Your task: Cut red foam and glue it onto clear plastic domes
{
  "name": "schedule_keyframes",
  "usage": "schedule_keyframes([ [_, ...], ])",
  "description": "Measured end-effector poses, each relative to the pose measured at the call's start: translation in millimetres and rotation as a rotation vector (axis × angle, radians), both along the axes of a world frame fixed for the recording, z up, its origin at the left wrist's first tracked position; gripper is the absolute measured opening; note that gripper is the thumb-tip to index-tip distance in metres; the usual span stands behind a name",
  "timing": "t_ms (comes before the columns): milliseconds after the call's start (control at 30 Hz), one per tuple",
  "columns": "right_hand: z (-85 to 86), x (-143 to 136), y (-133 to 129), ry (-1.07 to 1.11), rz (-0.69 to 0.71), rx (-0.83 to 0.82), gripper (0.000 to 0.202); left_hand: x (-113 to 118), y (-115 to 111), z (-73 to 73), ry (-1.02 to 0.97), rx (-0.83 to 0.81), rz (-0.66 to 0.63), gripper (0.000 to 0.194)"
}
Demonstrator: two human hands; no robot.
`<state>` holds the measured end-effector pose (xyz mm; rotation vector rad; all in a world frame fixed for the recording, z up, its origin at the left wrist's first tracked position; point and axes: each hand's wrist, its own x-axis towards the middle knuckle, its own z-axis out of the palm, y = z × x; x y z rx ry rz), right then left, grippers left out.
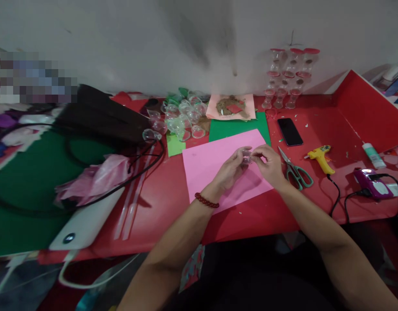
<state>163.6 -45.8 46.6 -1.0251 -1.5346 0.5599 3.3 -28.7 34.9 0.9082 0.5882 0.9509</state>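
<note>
Above a sheet of pink paper (205, 168), my left hand (233, 166) is closed around a small clear plastic piece (246, 157). It looks like a cut part of a bottle. My right hand (268, 164) pinches at the right edge of this piece, thumb and forefinger together; anything smaller between those fingertips cannot be made out. A red beaded bracelet (206, 201) circles my left wrist. Just right of my right hand lie scissors (296, 172) with green handles, blades pointing away. A yellow glue gun (320, 157) rests farther right.
Several clear plastic cups (184, 112) are heaped behind the paper. Joined clear plastic pieces (283, 77) with red rims stand against the wall. A phone (289, 131), white bottle (374, 155) and purple power socket (374, 183) lie right; glue sticks (134, 203) and a black cable (134, 175) left.
</note>
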Motion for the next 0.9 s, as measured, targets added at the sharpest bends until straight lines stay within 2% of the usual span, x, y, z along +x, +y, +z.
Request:
schedule_keyframes([
  [133, -2.9, -2.3, -0.4, -0.072, 0.015, 0.000, 0.016, 5.6, -3.6, -4.0, 0.009, -0.027, 0.103, 0.032],
  [233, -8.1, -4.4, 0.2, -0.112, 0.000, 0.036, 0.015, 7.7, -3.9, -3.8, -0.021, -0.130, 0.095, 0.036],
  [367, -12.8, -8.6, -3.1, -0.168, -0.076, 0.118, 0.016, 7.4, -2.6, 2.9, -0.094, -0.269, 0.079, 0.039],
  [467, -13.5, -11.2, -7.0, -0.137, -0.045, 0.133, 0.016, 4.7, -1.0, 8.9, -0.112, -0.297, 0.138, 0.038],
  [667, -6.4, -11.5, -10.0, -0.043, -0.060, 0.051, 0.015, 1.7, -2.1, 12.1, -0.093, -0.182, 0.157, 0.032],
  [900, -3.4, -13.4, -10.0, 0.032, -0.100, -0.106, 0.012, 7.4, -6.1, 4.8, -0.005, 0.070, 0.277, 0.025],
])
